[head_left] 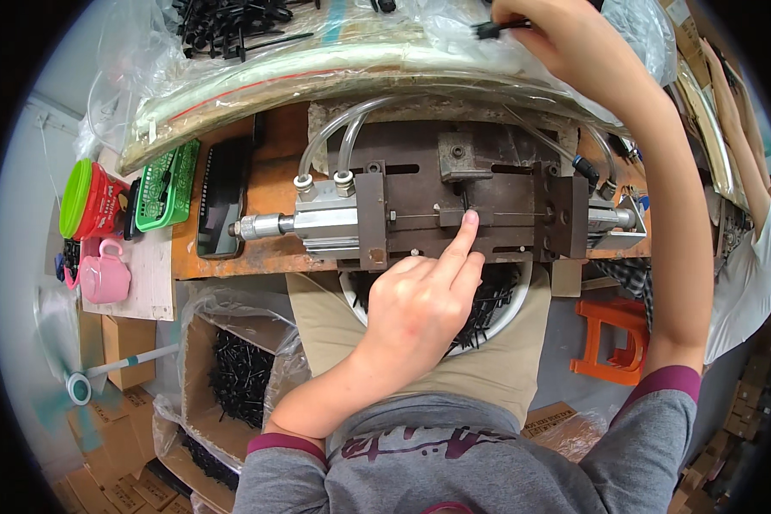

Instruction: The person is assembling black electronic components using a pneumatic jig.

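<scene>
My left hand (420, 304) is over the front of a dark metal press fixture (505, 193), holding nothing I can see. Its index finger is stretched out and its tip touches a small black part (465, 199) under the centre block; the other fingers curl and the thumb is hidden. Up at the top right, my right hand (557, 34) is closed on a black plastic piece (490, 30), its thicker end pointing left. That hand is above plastic sheeting, to the right of a heap of black stemmed pieces (231, 21).
Silver air cylinders (327, 224) flank the fixture, with clear hoses (317, 141) behind. A white tub (522, 295) of black pieces rests at my lap. Lined cartons (270, 377) stand lower left. A green basket (184, 184), pink cup (105, 278) and orange stool (604, 343) sit around; another person's arm (737, 128) is far right.
</scene>
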The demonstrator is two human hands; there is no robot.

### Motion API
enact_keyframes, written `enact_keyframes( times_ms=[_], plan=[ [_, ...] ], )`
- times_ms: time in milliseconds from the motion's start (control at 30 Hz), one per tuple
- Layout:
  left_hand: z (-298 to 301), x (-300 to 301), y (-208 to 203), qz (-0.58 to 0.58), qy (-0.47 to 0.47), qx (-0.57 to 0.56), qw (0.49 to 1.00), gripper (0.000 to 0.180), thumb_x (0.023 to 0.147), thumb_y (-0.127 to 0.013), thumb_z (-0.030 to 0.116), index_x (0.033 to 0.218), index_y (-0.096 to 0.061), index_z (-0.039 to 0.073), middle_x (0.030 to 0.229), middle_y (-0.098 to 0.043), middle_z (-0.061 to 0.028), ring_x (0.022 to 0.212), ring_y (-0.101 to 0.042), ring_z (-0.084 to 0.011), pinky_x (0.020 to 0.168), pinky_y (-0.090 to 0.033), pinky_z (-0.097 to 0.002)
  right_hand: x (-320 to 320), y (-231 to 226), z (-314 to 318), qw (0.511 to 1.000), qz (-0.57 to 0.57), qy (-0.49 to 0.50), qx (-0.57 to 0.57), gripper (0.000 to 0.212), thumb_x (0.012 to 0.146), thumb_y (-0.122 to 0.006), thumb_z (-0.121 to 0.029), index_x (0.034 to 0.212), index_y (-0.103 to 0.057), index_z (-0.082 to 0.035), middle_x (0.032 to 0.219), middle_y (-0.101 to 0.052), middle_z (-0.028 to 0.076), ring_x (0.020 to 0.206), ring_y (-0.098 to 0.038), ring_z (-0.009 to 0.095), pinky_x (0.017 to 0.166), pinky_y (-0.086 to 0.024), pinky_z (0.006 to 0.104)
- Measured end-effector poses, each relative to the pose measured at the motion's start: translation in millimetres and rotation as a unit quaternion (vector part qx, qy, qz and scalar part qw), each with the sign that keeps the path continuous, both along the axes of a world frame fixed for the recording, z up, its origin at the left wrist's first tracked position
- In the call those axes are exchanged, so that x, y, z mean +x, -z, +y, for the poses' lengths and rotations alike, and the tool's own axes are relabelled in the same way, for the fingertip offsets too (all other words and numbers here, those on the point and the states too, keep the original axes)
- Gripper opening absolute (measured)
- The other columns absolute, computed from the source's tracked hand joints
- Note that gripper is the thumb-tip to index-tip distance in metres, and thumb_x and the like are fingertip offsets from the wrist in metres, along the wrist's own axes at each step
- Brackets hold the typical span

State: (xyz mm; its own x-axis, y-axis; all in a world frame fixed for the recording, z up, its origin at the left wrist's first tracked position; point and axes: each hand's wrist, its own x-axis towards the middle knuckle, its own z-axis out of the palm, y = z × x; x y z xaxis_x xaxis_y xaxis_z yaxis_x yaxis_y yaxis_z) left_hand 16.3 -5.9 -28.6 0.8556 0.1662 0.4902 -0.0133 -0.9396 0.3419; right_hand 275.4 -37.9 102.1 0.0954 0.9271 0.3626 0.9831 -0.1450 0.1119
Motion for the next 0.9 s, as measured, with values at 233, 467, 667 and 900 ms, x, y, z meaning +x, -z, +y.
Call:
enact_keyframes(
  times_ms=[233, 467, 667, 900],
  plan=[
    [5.4, -4.5, -10.7, -0.010, 0.014, -0.136, 0.991, 0.029, 0.074, -0.083, 0.010, 0.099, -0.071, 0.003, 0.128, -0.067, -0.0145, 0.070, -0.069, -0.0151, 0.061, -0.055, -0.0258, -50.8, 36.7, -58.6, 0.961, -0.038, -0.161, 0.222, 0.025, 0.076, -0.064, 0.013, 0.100, -0.068, 0.006, 0.094, -0.070, 0.017, 0.083, -0.070, 0.028, 0.071, -0.058, 0.0348],
    [16.9, -9.9, -31.1, -0.153, 0.045, -0.159, 0.974, 0.049, 0.069, -0.084, 0.000, 0.116, -0.070, 0.001, 0.118, -0.067, -0.0164, 0.099, -0.070, -0.0241, 0.077, -0.059, -0.0310, -133.0, 67.5, -88.8, 0.660, 0.714, -0.014, 0.232, 0.011, 0.089, -0.065, 0.009, 0.098, -0.060, 0.008, 0.088, -0.068, 0.015, 0.072, -0.071, 0.021, 0.063, -0.058, 0.0288],
    [4.9, -18.8, -31.4, -0.149, 0.095, -0.168, 0.970, 0.042, 0.065, -0.079, -0.006, 0.105, -0.077, 0.003, 0.111, -0.069, -0.0134, 0.097, -0.069, -0.0236, 0.078, -0.059, -0.0330, -125.6, 67.2, -94.6, 0.553, 0.822, 0.010, 0.136, 0.017, 0.097, -0.061, -0.004, 0.110, -0.060, 0.007, 0.086, -0.070, 0.013, 0.062, -0.066, 0.014, 0.056, -0.055, 0.0255],
    [-3.5, -9.6, 6.8, -0.079, 0.000, -0.054, 0.995, 0.029, 0.068, -0.078, 0.003, 0.096, -0.072, 0.002, 0.123, -0.069, -0.0141, 0.093, -0.070, -0.0259, 0.080, -0.057, -0.0346, -121.8, 75.6, -106.1, 0.686, 0.681, -0.006, 0.258, 0.050, 0.105, -0.043, -0.033, 0.125, -0.055, 0.012, 0.113, -0.065, 0.025, 0.091, -0.068, 0.023, 0.080, -0.056, 0.0333]
  ],
)
